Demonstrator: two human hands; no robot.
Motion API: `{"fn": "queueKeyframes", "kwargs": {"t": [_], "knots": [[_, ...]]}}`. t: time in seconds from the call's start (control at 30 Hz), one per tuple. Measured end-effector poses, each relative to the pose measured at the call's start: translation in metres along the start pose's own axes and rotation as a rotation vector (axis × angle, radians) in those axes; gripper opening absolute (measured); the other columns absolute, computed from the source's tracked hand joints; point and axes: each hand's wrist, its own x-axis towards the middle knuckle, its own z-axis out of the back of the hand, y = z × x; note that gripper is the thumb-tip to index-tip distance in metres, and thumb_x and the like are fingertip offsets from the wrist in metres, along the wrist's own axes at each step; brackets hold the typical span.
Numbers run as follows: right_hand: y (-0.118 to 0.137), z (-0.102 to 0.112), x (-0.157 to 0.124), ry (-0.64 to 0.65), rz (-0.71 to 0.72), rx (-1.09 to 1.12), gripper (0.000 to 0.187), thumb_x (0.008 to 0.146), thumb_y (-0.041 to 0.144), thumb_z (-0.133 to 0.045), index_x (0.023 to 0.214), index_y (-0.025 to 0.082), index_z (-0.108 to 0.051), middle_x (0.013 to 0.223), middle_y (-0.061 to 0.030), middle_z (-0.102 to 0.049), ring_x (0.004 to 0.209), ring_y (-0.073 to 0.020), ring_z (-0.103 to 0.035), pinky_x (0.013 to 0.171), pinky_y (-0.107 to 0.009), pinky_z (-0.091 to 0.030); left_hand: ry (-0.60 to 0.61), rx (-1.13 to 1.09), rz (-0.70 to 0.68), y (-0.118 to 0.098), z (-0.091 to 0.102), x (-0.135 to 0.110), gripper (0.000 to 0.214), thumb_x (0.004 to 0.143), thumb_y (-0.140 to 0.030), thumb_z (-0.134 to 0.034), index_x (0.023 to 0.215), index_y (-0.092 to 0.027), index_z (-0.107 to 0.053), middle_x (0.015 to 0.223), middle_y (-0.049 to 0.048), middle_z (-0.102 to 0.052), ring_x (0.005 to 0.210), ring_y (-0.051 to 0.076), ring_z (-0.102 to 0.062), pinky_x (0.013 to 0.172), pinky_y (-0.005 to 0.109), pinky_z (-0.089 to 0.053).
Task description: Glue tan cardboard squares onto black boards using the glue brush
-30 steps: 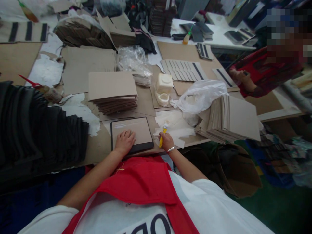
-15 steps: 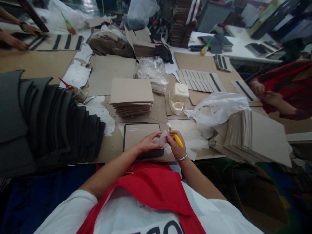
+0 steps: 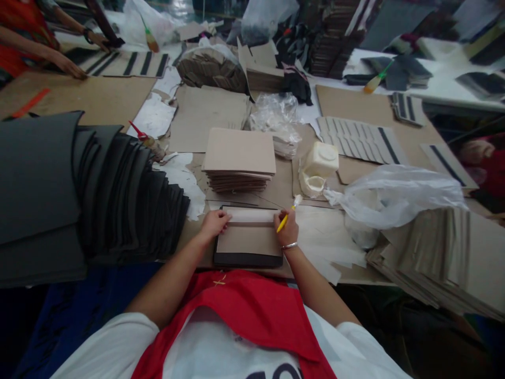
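Note:
A brown board with a black border point(image 3: 248, 245) lies on the table right in front of me. A white paper strip point(image 3: 252, 215) lies across its far edge. My left hand point(image 3: 215, 223) is closed on the left end of that strip. My right hand point(image 3: 287, 231) rests on the strip's right end and grips a yellow-handled glue brush point(image 3: 286, 215), bristles pointing up and away.
A stack of brown boards point(image 3: 239, 160) sits just beyond. A white glue tub point(image 3: 319, 167) and a clear plastic bag point(image 3: 394, 195) are to the right, with fanned boards point(image 3: 442, 258). A big black sheet stack point(image 3: 79, 184) fills the left. Another person's hands point(image 3: 71, 66) work far left.
Both hands moved from holding a small white piece above the board to pressing a white strip along its far edge. The view shifted left.

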Motion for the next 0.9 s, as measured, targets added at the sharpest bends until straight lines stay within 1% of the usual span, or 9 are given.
{"fn": "queueKeyframes", "kwargs": {"t": [0.13, 0.2, 0.3, 0.4, 0.47, 0.6, 0.67, 0.77, 0.9], "knots": [[-0.01, -0.015, 0.001, 0.033, 0.071, -0.129, 0.021, 0.08, 0.032, -0.049, 0.096, 0.017, -0.047, 0.082, -0.0067, -0.061, 0.072, -0.019, -0.058, 0.066, -0.032, -0.046, -0.173, 0.312, -0.097, 0.0, 0.004, 0.014, 0.022, 0.072, -0.036, -0.06, 0.061, -0.017, -0.06, 0.06, 0.0012, -0.06, 0.061, 0.014, -0.054, 0.056, 0.023, -0.037], [-0.015, -0.019, 0.002, 0.03, 0.087, -0.156, 0.023, 0.081, 0.032, -0.049, 0.097, 0.017, -0.048, 0.083, -0.0069, -0.061, 0.072, -0.019, -0.058, 0.067, -0.032, -0.047, -0.209, 0.462, -0.115, 0.002, 0.004, 0.016, 0.023, 0.074, -0.036, -0.058, 0.064, -0.017, -0.062, 0.066, 0.0025, -0.063, 0.065, 0.015, -0.056, 0.059, 0.024, -0.037], [-0.019, -0.021, 0.003, 0.013, 0.113, -0.167, 0.023, 0.082, 0.034, -0.048, 0.098, 0.017, -0.048, 0.082, -0.006, -0.061, 0.072, -0.0184, -0.058, 0.066, -0.031, -0.047, -0.223, 0.513, -0.133, 0.004, 0.001, 0.014, 0.023, 0.08, -0.034, -0.052, 0.07, -0.017, -0.063, 0.069, 0.0028, -0.063, 0.066, 0.015, -0.057, 0.061, 0.024, -0.039], [-0.021, -0.021, 0.002, -0.004, 0.19, -0.172, 0.019, 0.084, 0.034, -0.048, 0.094, 0.018, -0.05, 0.08, -0.0046, -0.061, 0.072, -0.0174, -0.057, 0.068, -0.031, -0.047, -0.216, 0.586, -0.308, 0.007, -0.004, 0.011, 0.02, 0.079, -0.032, -0.056, 0.088, -0.015, -0.063, 0.083, 0.0047, -0.063, 0.077, 0.016, -0.058, 0.07, 0.026, -0.043], [-0.02, -0.019, 0.001, -0.022, 0.265, -0.16, 0.016, 0.085, 0.033, -0.048, 0.092, 0.019, -0.051, 0.079, -0.0043, -0.061, 0.072, -0.0168, -0.058, 0.069, -0.031, -0.048, -0.171, 0.669, -0.419, 0.008, -0.006, 0.01, 0.029, 0.076, -0.032, -0.061, 0.1, -0.016, -0.061, 0.097, 0.0068, -0.06, 0.087, 0.018, -0.057, 0.077, 0.028, -0.044], [-0.011, -0.006, -0.006, -0.097, 0.409, -0.073, 0.013, 0.086, 0.031, -0.051, 0.094, 0.021, -0.051, 0.082, -0.0042, -0.062, 0.074, -0.0157, -0.06, 0.069, -0.03, -0.05, -0.067, 0.745, -0.503, 0.009, -0.004, 0.014, 0.035, 0.075, -0.028, -0.063, 0.109, -0.019, -0.059, 0.105, 0.0071, -0.054, 0.095, 0.02, -0.054, 0.084, 0.031, -0.045], [-0.004, 0.003, -0.009, -0.094, 0.461, -0.024, 0.012, 0.086, 0.029, -0.052, 0.096, 0.022, -0.051, 0.085, -0.0039, -0.063, 0.077, -0.0154, -0.062, 0.071, -0.031, -0.051, -0.03, 0.735, -0.535, 0.009, -0.001, 0.017, 0.032, 0.075, -0.026, -0.063, 0.107, -0.019, -0.062, 0.102, 0.0065, -0.053, 0.095, 0.02, -0.054, 0.085, 0.031, -0.045], [0.004, 0.013, -0.012, -0.073, 0.466, 0.016, 0.012, 0.086, 0.028, -0.053, 0.096, 0.022, -0.05, 0.085, -0.0033, -0.062, 0.076, -0.0146, -0.062, 0.072, -0.03, -0.051, -0.018, 0.68, -0.555, 0.011, 0.005, 0.017, 0.016, 0.076, -0.025, -0.061, 0.088, -0.019, -0.067, 0.093, 0.005, -0.052, 0.089, 0.018, -0.054, 0.083, 0.031, -0.045], [0.003, 0.009, -0.006, -0.054, 0.27, -0.052, 0.019, 0.084, 0.033, -0.052, 0.098, 0.02, -0.049, 0.083, -0.0038, -0.06, 0.069, -0.0145, -0.058, 0.065, -0.029, -0.049, -0.027, 0.526, -0.491, 0.013, 0.012, 0.015, 0.013, 0.077, -0.026, -0.057, 0.078, -0.018, -0.067, 0.084, 0.003, -0.054, 0.083, 0.015, -0.054, 0.078, 0.027, -0.045]]}}
